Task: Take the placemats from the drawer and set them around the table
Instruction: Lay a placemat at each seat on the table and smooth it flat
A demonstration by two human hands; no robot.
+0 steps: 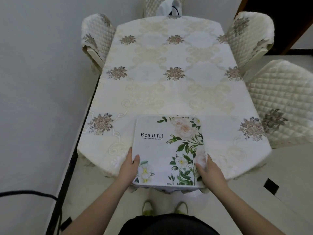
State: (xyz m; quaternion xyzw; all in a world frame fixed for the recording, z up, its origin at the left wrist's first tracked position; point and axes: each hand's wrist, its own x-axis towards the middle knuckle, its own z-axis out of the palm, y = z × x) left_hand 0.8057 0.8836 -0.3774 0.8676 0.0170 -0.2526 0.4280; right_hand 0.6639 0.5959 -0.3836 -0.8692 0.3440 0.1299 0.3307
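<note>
A white placemat (162, 150) printed with flowers, green leaves and the word "BeauTiful" lies at the near end of the table (169, 92); layered edges at its near side suggest a stack. It overhangs the table's near edge a little. My left hand (129, 167) grips its left edge, thumb on top. My right hand (209, 168) grips its right edge, where the corner curls up slightly. The table wears a cream embroidered cloth with beige flower motifs.
Quilted cream-covered chairs stand at the far left (96, 39), the far end (162, 5), the far right (250, 36) and the near right (282, 102). A white wall runs along the left. A black cable (28, 194) crosses the floor at lower left.
</note>
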